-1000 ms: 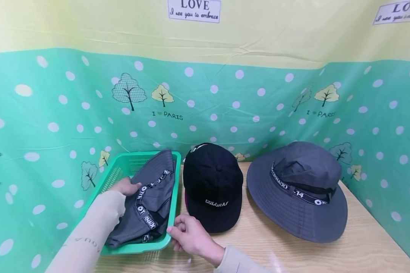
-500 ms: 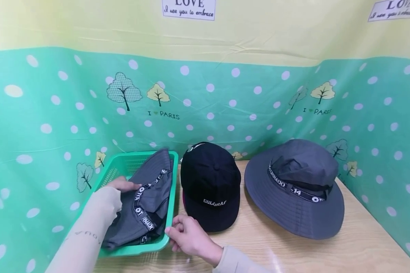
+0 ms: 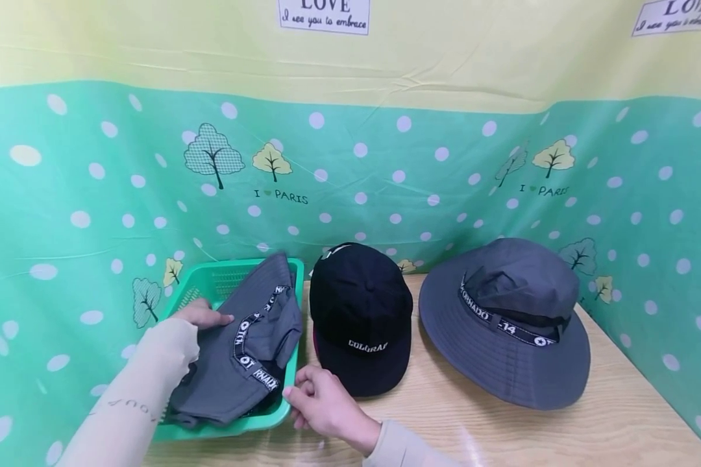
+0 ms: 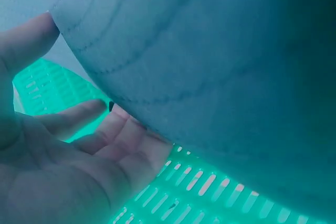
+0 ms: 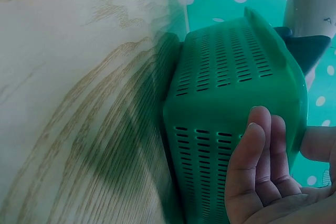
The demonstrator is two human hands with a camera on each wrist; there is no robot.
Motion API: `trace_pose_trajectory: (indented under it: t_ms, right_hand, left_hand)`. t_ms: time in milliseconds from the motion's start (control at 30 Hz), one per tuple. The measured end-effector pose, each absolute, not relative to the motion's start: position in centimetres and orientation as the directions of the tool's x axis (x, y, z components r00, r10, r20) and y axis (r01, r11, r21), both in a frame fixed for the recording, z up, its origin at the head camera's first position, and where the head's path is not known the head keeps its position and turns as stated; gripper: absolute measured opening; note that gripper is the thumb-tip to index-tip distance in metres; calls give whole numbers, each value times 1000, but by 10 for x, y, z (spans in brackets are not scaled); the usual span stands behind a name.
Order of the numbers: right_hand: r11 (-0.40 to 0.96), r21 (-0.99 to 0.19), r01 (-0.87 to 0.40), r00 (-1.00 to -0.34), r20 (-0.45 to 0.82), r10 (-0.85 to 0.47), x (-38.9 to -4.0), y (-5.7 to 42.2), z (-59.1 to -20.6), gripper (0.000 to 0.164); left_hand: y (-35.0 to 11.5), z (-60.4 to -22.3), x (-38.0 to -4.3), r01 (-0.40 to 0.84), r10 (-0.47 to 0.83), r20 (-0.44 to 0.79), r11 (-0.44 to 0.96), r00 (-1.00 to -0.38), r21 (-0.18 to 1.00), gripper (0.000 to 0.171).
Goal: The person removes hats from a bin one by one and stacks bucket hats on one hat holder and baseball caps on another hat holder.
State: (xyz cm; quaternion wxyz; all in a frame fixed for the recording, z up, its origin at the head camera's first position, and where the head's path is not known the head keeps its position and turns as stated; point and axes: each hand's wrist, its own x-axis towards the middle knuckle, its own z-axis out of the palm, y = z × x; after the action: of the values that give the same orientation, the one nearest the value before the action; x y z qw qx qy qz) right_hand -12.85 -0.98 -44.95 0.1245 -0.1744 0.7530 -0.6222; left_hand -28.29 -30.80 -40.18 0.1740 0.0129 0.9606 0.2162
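at the basket's five o'clock corner, the right hand (image 3: 327, 405) pinches the rim of the green plastic basket (image 5: 215, 111), fingers curled outside. the left hand (image 3: 201, 316), partly closed, grips a gray bucket hat (image 3: 222, 376) by its ten o'clock brim; that hat lies tilted in the basket, crown toward three. at three o'clock beside the basket sits a black baseball cap (image 3: 362, 305), then a gray wide-brimmed hat (image 3: 520, 285). at twelve hangs a polka-dot curtain (image 3: 380, 162).

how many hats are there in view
3: a grey hat in the green basket, a black cap beside it, a second grey hat at right. More may lie hidden.
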Motion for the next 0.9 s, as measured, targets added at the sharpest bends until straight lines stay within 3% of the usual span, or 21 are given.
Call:
trace_pose_trajectory:
  t_ms: [333,567,900]
  right_hand:
    - [146,-983,-111,-910,41,-413,-128,-9,-452,18]
    - [142,-983,-120,-911,52,-410,-129,-9,-454,18]
    - [134,-983,-124,-906,57,-419,-127,-10,-454,18]
  left_hand:
    - [-316,-383,-280,-79,43,-289,913,-956,399,70]
    - [-308,-399,-268,-116,63,-391,901,-918,419,78]
    - [-302,-406,-267,-122,55,-433,921,-899,371,83]
